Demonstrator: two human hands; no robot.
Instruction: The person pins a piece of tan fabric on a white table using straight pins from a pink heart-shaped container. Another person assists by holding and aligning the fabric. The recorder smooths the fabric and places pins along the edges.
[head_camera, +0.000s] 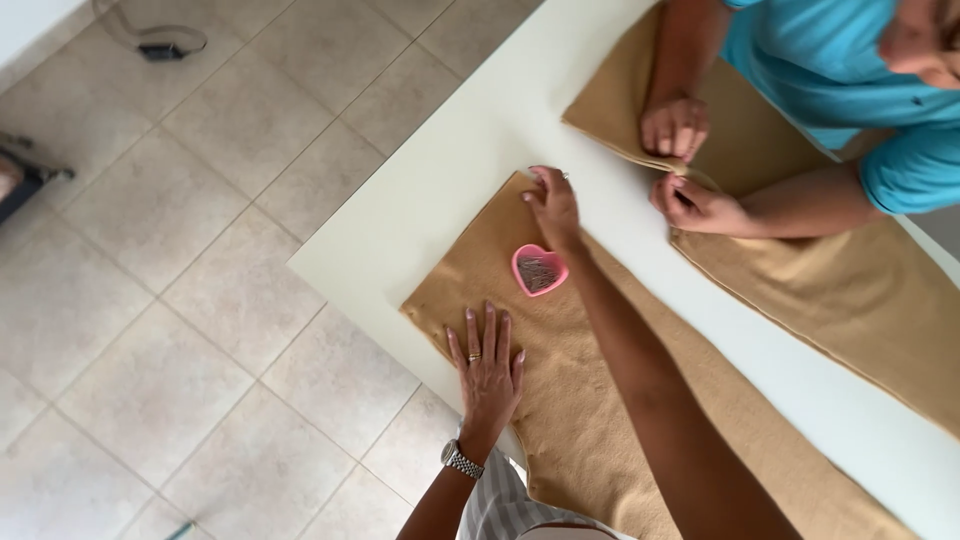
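A tan felt-like fabric piece (590, 400) lies on a white table (450, 190). My left hand (487, 368), with a ring and a metal wristwatch, rests flat on the fabric's near left part, fingers spread. My right hand (552, 205) reaches to the fabric's far corner, fingertips pinched at its edge. A pink heart-shaped dish (539, 270) of pins sits on the fabric between my hands, just below my right wrist.
Across the table a person in a blue shirt (830, 70) handles a second tan fabric piece (860, 290) with both hands (675, 125) at its folded edge. A tiled floor (180, 300) lies left of the table, with a dark cable (160, 45) on it.
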